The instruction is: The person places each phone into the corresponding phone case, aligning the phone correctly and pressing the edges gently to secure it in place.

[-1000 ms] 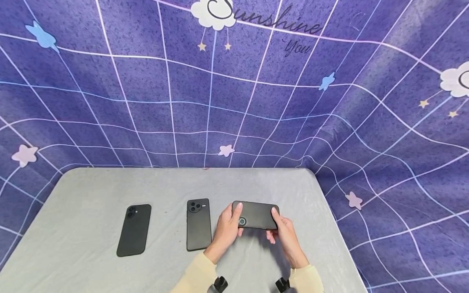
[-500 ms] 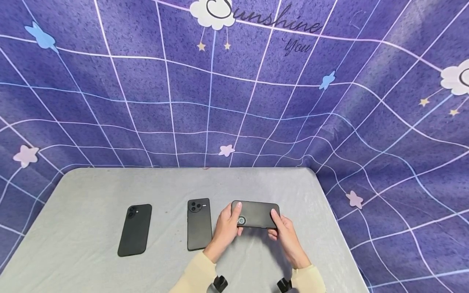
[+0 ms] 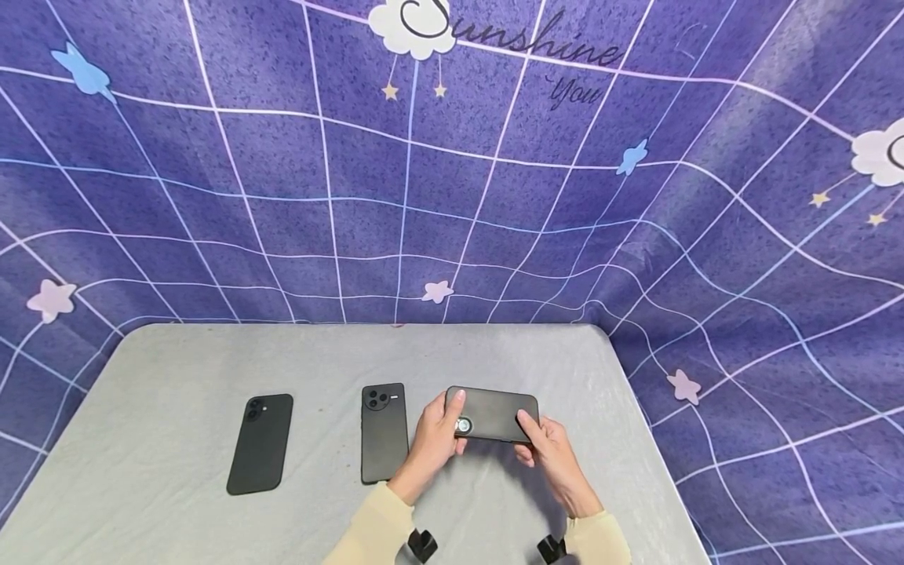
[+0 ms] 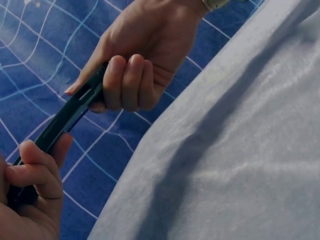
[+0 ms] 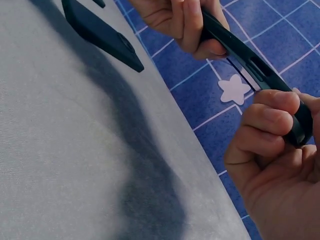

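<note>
A dark phone in a case [image 3: 494,414] is held sideways above the table, its back facing up. My left hand [image 3: 432,443] grips the left end, thumb on the back beside the round camera ring, fingers curled beneath. At the other end my right hand [image 3: 554,455] grips it, thumb pressed flat on the back near the corner. In the right wrist view the case edge [image 5: 242,50] shows a long slot, and a thin sliver of light separates it from the phone below. Curled fingers of my right hand [image 4: 137,75] also show in the left wrist view.
Two more dark phones lie back up on the grey tablecloth [image 3: 318,345]: one phone [image 3: 384,439] close to my left forearm, another phone [image 3: 260,447] farther left. A purple gridded cloth [image 3: 367,180] hangs behind the table and along its right side.
My right thumb has slid inward and slightly down on the phone's back, away from the corner. My left hand keeps its grip, and the two phones on the table lie where they were.
</note>
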A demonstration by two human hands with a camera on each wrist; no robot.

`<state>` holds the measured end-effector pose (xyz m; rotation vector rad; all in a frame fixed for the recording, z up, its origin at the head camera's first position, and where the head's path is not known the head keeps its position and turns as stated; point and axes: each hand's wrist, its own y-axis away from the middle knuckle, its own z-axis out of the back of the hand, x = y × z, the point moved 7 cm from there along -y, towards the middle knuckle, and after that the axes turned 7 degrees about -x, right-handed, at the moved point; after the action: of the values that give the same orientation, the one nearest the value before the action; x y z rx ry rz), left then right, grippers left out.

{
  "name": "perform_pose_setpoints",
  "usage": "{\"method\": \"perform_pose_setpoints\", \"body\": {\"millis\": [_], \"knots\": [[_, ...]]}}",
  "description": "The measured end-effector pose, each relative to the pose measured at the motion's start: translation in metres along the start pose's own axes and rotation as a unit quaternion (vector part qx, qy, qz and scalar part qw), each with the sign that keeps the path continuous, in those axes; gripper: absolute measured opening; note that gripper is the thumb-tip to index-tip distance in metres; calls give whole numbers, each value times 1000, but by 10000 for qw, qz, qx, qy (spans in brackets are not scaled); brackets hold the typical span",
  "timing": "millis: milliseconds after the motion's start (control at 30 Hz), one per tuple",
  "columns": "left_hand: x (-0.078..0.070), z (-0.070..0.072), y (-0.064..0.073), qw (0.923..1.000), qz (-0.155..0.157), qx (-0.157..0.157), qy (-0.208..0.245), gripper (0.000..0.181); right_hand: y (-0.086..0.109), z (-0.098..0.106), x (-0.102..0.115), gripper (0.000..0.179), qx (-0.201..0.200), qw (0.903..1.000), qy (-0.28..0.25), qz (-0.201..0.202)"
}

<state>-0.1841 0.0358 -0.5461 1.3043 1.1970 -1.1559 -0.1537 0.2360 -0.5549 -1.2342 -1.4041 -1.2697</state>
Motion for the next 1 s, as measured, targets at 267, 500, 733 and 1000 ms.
{"method": "perform_pose_setpoints", "body": {"millis": [267,500,733,1000], "knots": [[-3,2,1,10000,50,19,31,42,1,0,6,46,520,9984,-165,142],[-3,2,1,9998,141,37,122,42,3,-2,10,36,825,9960,-307,131],[-2,2,1,9988,291,66,377,43,4,-2,11,36,1063,9937,-293,185],[-4,5,0,9991,340,-32,246,43,8,-3,17,42,1700,9831,-662,162]]}}
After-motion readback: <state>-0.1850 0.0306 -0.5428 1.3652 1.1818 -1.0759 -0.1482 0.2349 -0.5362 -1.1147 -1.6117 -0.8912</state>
